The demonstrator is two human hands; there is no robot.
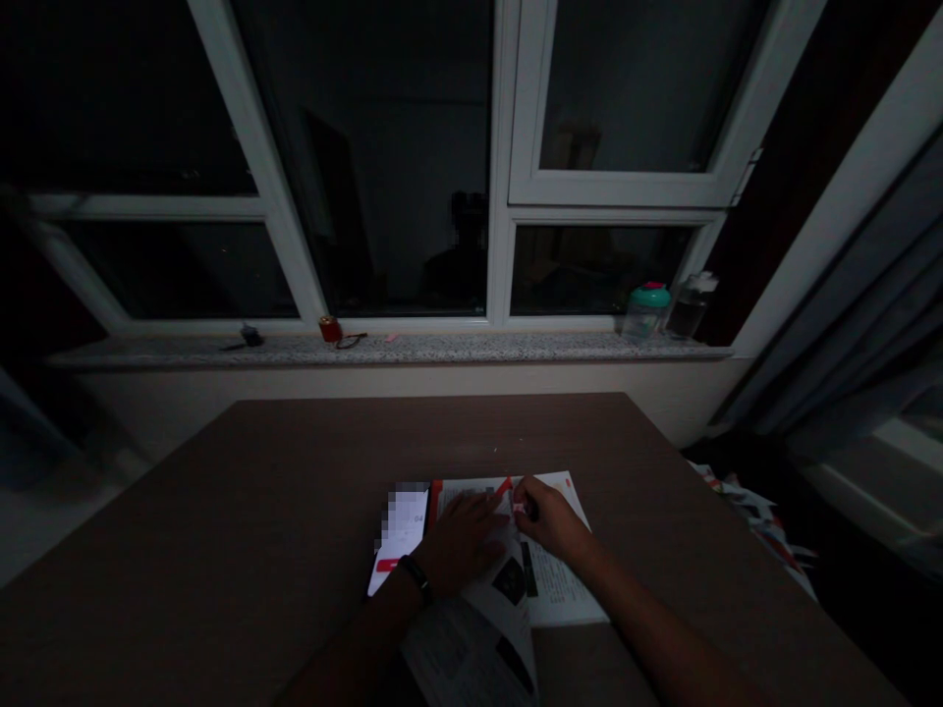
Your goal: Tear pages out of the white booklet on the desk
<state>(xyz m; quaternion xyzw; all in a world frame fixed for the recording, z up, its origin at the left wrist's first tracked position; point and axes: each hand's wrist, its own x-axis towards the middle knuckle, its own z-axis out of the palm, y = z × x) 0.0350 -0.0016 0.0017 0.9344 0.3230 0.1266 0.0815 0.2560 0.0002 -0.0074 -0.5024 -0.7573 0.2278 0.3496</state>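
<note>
In the head view, the person's left hand (464,543) lies flat on an open white paper booklet (567,579). Its fingers (478,513) are spread out and loose, and they hold nothing. A thin black wrist band (416,577) goes around that wrist. The right hand (552,517) is just beside the left hand, at 3 o'clock. Its fingers (526,494) are curled tight and pinch a small pink and white thing (520,509) over the booklet, but it is too small to tell what it is. A glowing phone (398,540) with a red button lies at 9 o'clock from the left hand, right by the booklet. They all sit on a flat brown worktop (221,511). Far off at 12 o'clock is a speckled stone window sill (368,351) with a small red thing (330,330) on it. At 1 o'clock on the sill stand a clear jar with a green lid (646,310) and a clear bottle (689,306). A long grey curtain (832,344) hangs at 3 o'clock.
</note>
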